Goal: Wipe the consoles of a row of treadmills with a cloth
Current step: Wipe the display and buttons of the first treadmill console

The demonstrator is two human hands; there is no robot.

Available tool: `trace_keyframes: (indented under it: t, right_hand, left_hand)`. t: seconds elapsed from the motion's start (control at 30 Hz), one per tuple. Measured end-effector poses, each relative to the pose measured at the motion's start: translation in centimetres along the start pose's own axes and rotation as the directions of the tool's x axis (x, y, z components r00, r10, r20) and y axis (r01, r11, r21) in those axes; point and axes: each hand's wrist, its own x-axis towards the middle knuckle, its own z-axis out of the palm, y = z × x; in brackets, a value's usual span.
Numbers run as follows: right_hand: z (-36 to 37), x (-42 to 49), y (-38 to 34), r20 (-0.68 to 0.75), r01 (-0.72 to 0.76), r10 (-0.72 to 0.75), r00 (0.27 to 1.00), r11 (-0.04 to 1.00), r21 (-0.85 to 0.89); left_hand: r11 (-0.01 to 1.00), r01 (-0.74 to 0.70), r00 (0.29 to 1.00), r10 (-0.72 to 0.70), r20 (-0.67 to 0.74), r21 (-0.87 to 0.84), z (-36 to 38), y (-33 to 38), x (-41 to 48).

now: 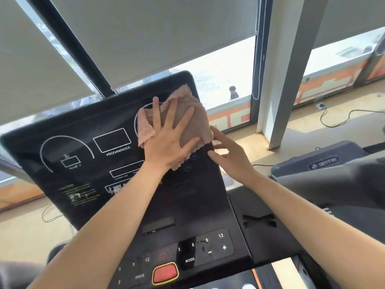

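Observation:
A black treadmill console [83,155] with white outlined displays fills the middle of the view, tilted up toward me. My left hand [168,138] lies flat with its fingers spread on a pink cloth [195,119], pressing it against the console's upper right part. My right hand [231,155] rests at the console's right edge, fingers apart, just touching the cloth's lower right corner. Below, the button panel [208,247] shows numbers, MODE and a red stop button [165,273].
A second treadmill [325,163] with a grey motor cover stands to the right. A white pillar [285,80] and windows with lowered roller blinds [145,34] are behind the console. Black cables [337,117] lie on the wooden floor.

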Motion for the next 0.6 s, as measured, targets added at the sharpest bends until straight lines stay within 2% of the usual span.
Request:
trace_keyframes:
  t: [0.3,0.6]
  right_hand:
    - [0.9,0.4,0.5,-0.024,0.027,-0.032,0.999,0.985,-0.173]
    - [2.5,0.3,0.0,-0.098,-0.009,-0.019,0.995,0.96,-0.28]
  left_hand:
    - [0.999,-0.036,0.999,0.035,-0.027,-0.039,-3.2,-2.1,4.7]
    - [0.988,-0.092,0.996,0.089,-0.023,-0.125,-2.7,-2.6,2.6]
